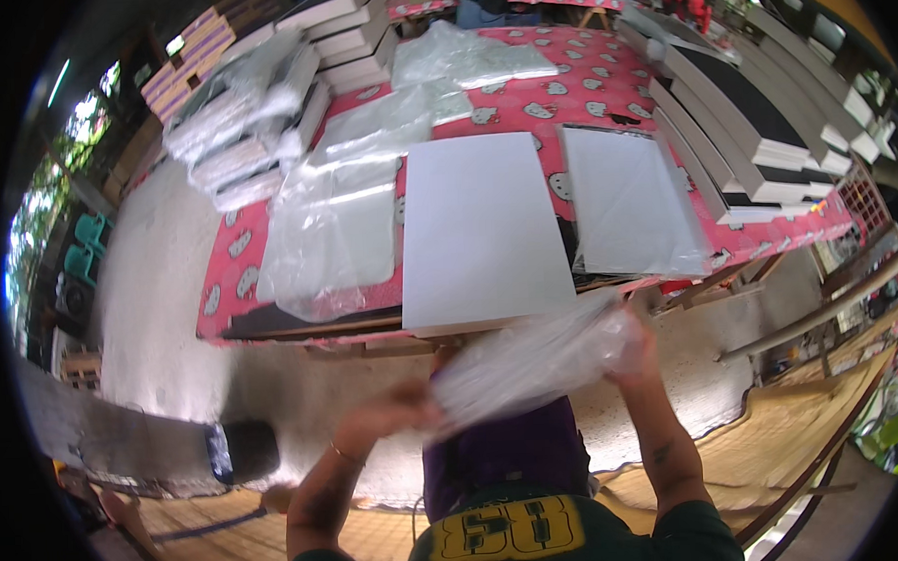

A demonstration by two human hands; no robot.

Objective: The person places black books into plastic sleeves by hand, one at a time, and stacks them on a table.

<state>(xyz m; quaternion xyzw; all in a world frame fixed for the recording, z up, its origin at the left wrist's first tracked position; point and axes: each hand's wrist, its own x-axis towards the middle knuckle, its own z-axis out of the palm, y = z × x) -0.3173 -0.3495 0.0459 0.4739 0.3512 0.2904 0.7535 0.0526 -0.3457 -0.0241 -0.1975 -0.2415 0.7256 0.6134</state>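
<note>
A person stood at a surface (217,303) draped in a pink patterned cover (596,85). Both hands were in front of its near edge, at the clear plastic (531,362), a crumpled, blurred length that hung in the air between them and above the lap. With that plastic as the middle of the clock and twelve straight ahead, the right hand (631,351) was at three, its grip closed on that end. The left hand (399,409) was between eight and nine, against the other end; it was blurred, and I could not tell whether its grip was closed.

Near twelve, a bare white panel (482,230) lay flat, reaching the near edge of the surface. At one, just beside it, lay another white panel in a clear sleeve (636,200). Toward ten, flat transparent bags (334,230) were spread out, with more bags (461,57) farther off toward twelve. Between ten and eleven rose a stack wrapped in plastic (246,124). Between one and two stood piled pale boxes with dark tops (745,117). Away from the surface, green chairs (88,246) stood between nine and ten.
</note>
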